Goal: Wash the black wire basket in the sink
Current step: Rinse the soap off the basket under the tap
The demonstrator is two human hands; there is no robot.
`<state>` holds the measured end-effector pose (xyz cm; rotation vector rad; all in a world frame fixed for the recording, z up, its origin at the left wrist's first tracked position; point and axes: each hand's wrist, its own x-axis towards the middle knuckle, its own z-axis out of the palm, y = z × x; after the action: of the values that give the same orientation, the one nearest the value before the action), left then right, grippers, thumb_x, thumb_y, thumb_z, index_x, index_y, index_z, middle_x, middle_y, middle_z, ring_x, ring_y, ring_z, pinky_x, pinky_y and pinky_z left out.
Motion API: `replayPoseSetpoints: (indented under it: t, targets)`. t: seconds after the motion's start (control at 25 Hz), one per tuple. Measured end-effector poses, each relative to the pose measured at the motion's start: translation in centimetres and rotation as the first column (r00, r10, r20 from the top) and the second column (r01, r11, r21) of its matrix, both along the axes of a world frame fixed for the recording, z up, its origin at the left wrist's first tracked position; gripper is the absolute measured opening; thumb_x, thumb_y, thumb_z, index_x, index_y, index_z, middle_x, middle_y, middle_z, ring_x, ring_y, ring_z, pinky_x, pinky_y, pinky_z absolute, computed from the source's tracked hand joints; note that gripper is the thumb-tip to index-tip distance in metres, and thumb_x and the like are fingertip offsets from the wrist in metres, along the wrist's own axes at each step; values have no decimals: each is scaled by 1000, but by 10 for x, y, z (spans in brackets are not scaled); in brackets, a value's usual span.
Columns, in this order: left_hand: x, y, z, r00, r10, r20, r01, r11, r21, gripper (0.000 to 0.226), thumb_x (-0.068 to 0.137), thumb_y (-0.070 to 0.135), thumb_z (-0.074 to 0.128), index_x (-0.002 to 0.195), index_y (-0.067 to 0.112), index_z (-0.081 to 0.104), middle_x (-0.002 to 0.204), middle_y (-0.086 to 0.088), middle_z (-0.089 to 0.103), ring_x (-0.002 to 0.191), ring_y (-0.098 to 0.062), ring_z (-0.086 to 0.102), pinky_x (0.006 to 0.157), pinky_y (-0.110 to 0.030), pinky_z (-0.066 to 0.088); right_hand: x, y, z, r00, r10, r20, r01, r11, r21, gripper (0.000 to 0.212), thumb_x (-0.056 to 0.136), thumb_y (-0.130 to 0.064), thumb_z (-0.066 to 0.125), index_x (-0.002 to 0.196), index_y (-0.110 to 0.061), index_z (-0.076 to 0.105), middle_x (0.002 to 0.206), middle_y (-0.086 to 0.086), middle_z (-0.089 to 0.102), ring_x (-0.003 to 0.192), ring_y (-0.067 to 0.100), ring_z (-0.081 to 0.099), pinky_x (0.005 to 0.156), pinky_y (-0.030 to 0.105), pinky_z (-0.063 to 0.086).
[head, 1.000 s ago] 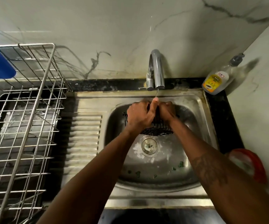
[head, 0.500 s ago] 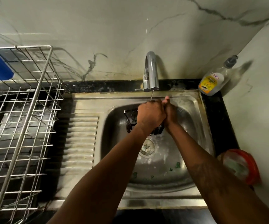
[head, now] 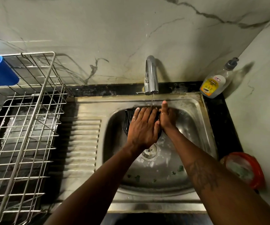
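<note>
Head view: the basket (head: 126,122) is seen at the sink's (head: 197,140) far side under the tap (head: 151,73), mostly hidden by the left hand (head: 143,127), laid flat on it with straight fingers. The right hand's (head: 167,118) grip cannot be told.

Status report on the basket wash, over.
Left hand flat on black wire basket. Right hand at its right side, grip hidden. Basket under faucet stream. Nothing blocking.

Open across the ribbed drainboard (head: 83,143) and the front half of the sink (head: 200,143), around the drain (head: 149,151). Crowded at the back under the faucet (head: 151,73) by left hand (head: 143,127), right hand (head: 167,117) and black wire basket (head: 126,122). Hemmed left by the wire dish rack (head: 25,127), right by the soap bottle (head: 214,83) and red-lidded tub (head: 244,168).
</note>
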<state>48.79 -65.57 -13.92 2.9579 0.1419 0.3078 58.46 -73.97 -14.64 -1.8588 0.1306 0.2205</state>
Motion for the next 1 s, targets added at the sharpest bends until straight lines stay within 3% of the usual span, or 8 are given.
replayPoseSetpoints:
  t: [0.16, 0.28, 0.36, 0.52, 0.6, 0.68, 0.8, 1.0]
  targets:
    - [46, 3, 26, 986, 152, -71, -156, 986, -57, 39, 103, 42, 34, 94, 25, 68, 90, -1, 70, 87, -23, 64, 83, -38, 45, 4, -2, -1, 982, 106, -159, -106, 994, 9, 62, 107, -53, 29, 64, -21, 61, 68, -2, 66, 66, 9, 63, 61, 25, 47]
    - [68, 16, 35, 938, 295, -183, -323, 934, -152, 41, 105, 44, 40, 88, 21, 69, 73, -1, 65, 64, -20, 62, 59, -30, 44, 1, -1, 3, 991, 128, -35, -129, 992, -14, 59, 109, -49, 26, 91, -16, 72, 93, 3, 71, 91, 16, 67, 83, 28, 49]
    - [71, 30, 33, 930, 321, -178, -356, 906, -227, 42, 106, 46, 38, 93, 20, 69, 79, -2, 67, 69, -20, 62, 64, -31, 48, 2, -1, 1, 996, 75, -38, -75, 997, 7, 62, 109, -48, 28, 110, -4, 71, 105, 6, 68, 104, 22, 64, 96, 33, 47]
    - [33, 20, 11, 991, 127, -33, -129, 991, -34, 48, 106, 47, 23, 119, 22, 60, 120, -5, 64, 113, -25, 57, 103, -45, 40, 14, -3, 4, 991, 88, -105, -97, 991, -89, 60, 109, -48, 29, 72, -12, 61, 79, 6, 63, 83, 25, 61, 78, 31, 45]
    - [16, 20, 5, 1000, 7, -1, -7, 1000, -22, 47, 106, 46, 23, 128, 21, 55, 128, -4, 57, 120, -23, 51, 109, -44, 34, 16, -6, 7, 986, 132, -107, -143, 985, -101, 55, 109, -43, 31, 79, -10, 63, 80, 1, 58, 79, 22, 55, 77, 33, 44]
    - [21, 30, 13, 1000, -9, -30, 9, 1000, -16, 44, 107, 46, 25, 111, 23, 62, 104, -1, 64, 98, -19, 61, 90, -36, 45, 14, -4, 7, 988, 133, -81, -143, 982, -127, 58, 110, -41, 32, 92, 1, 68, 86, 8, 60, 83, 24, 57, 83, 38, 48]
    - [50, 39, 28, 973, 164, -162, -171, 985, -30, 56, 107, 52, 23, 73, 23, 57, 60, 3, 51, 58, -18, 59, 55, -28, 40, 18, 4, 3, 981, 191, 29, -174, 939, -298, 62, 110, -43, 28, 75, -9, 66, 78, 15, 68, 75, 29, 66, 69, 35, 51]
    - [80, 37, 24, 910, 379, -168, -404, 902, -152, 40, 106, 42, 38, 93, 19, 68, 84, -6, 69, 77, -24, 65, 65, -35, 48, 0, 11, -1, 808, 383, 447, -170, 879, -446, 26, 105, -18, 46, 97, -4, 66, 95, 18, 66, 87, 32, 60, 71, 28, 35]
